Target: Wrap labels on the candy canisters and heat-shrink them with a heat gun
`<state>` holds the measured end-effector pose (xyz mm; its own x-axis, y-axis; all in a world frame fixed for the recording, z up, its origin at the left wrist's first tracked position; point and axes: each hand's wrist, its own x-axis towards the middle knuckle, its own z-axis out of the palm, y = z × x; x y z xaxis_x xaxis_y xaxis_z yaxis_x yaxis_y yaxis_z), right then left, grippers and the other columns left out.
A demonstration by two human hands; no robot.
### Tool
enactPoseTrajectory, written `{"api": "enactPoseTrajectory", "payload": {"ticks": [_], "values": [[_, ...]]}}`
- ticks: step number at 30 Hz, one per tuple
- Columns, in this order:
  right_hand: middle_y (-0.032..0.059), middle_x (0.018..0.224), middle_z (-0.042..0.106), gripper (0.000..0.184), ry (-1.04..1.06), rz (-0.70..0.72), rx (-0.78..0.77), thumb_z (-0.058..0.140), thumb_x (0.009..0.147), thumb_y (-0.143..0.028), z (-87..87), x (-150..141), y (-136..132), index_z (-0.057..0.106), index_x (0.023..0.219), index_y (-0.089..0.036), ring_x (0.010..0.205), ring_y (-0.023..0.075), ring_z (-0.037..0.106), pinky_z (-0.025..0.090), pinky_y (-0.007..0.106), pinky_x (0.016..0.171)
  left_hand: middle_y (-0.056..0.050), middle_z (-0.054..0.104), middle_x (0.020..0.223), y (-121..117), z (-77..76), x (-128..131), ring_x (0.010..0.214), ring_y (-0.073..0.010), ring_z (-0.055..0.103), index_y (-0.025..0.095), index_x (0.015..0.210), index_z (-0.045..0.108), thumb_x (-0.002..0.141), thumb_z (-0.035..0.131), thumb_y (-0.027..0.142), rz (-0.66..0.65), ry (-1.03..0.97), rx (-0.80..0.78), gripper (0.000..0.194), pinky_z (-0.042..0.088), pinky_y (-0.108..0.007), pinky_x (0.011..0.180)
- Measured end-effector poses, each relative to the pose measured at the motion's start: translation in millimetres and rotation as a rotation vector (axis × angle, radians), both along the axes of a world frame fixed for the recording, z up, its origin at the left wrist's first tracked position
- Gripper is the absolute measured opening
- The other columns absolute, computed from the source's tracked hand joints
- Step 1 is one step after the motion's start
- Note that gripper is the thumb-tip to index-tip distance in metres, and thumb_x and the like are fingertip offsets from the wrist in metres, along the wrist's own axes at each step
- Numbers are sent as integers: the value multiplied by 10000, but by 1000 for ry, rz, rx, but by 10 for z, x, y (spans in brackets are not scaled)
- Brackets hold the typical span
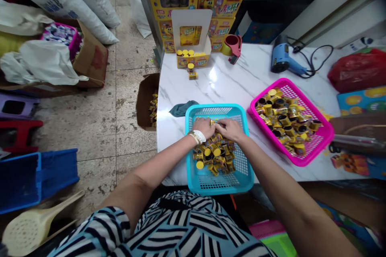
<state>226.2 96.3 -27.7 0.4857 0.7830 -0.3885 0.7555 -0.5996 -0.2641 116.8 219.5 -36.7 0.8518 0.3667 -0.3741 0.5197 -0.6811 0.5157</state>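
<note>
A turquoise plastic basket (190, 182) stands at the table's front edge, partly filled with small yellow-capped containers (215, 153). Over its far half, my left hand (205, 127) and my right hand (230, 129) meet at the fingertips, both closed. Between them shows a bit of yellow, which looks like one small container, mostly hidden by the fingers. A white band and a bracelet circle my left wrist. To the right, a pink basket (301, 161) holds many more small containers, several with dark open ends.
Yellow printed boxes (221, 4) are stacked at the back, behind an open display box (193, 61). Two containers (192, 75) stand before it. A tape dispenser (237, 48), a blue heat gun (283, 58) with its cord and a dark cloth (182, 109) lie on the table.
</note>
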Motion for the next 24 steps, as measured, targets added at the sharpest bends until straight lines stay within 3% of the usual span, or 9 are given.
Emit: {"api": "enactPoseTrajectory", "payload": {"ticks": [4, 7, 11, 13, 17, 21, 24], "values": [[52, 888, 726, 434, 56, 7, -23, 407, 972, -444, 72, -110, -145, 749, 845, -209, 849, 179, 641, 381, 258, 712, -114, 663, 998, -20, 54, -83, 1070, -267, 591, 163, 995, 667, 908, 457, 287, -23, -57, -65, 258, 435, -400, 967], [62, 851, 721, 396, 132, 42, -45, 437, 944, -372, 119, -200, -278, 744, 768, -195, 816, 179, 638, 380, 260, 702, -59, 669, 926, -84, 134, -221, 969, -199, 613, 194, 884, 642, 934, 440, 278, -85, -106, -126, 224, 461, -314, 888], [57, 831, 734, 256, 270, 99, -86, 527, 849, -257, 155, -198, -326, 740, 726, -187, 789, 172, 640, 399, 246, 705, -26, 612, 720, -265, 185, -414, 788, -186, 601, 209, 663, 542, 911, 529, 367, -129, -102, -162, 294, 470, -308, 802], [39, 882, 754, 207, 334, 109, -112, 549, 807, -191, 155, -121, -276, 755, 788, -197, 831, 163, 652, 410, 227, 732, -33, 601, 746, -368, 177, -482, 785, -194, 592, 207, 706, 544, 894, 556, 376, -89, -93, -147, 253, 477, -318, 777], [33, 863, 771, 224, 404, 64, -219, 540, 811, -154, 98, 107, -110, 756, 856, -193, 804, 154, 676, 427, 213, 685, -88, 625, 1030, -502, 148, -515, 916, -223, 606, 180, 1009, 585, 902, 531, 352, -27, -101, -102, 210, 501, -355, 808], [15, 659, 735, 171, 467, 34, -354, 576, 822, -203, 4, 268, 23, 745, 831, -182, 589, 136, 655, 418, 204, 554, -66, 646, 928, -500, 142, -433, 905, -231, 621, 193, 968, 613, 893, 531, 319, -87, -71, -128, 169, 510, -372, 831], [36, 703, 749, 262, 420, 27, -368, 493, 884, -211, -25, 303, 50, 744, 947, -168, 622, 145, 667, 424, 212, 568, -109, 636, 1077, -457, 140, -331, 1052, -255, 583, 168, 1030, 623, 883, 544, 342, -62, -99, -42, 241, 475, -400, 950]]}}
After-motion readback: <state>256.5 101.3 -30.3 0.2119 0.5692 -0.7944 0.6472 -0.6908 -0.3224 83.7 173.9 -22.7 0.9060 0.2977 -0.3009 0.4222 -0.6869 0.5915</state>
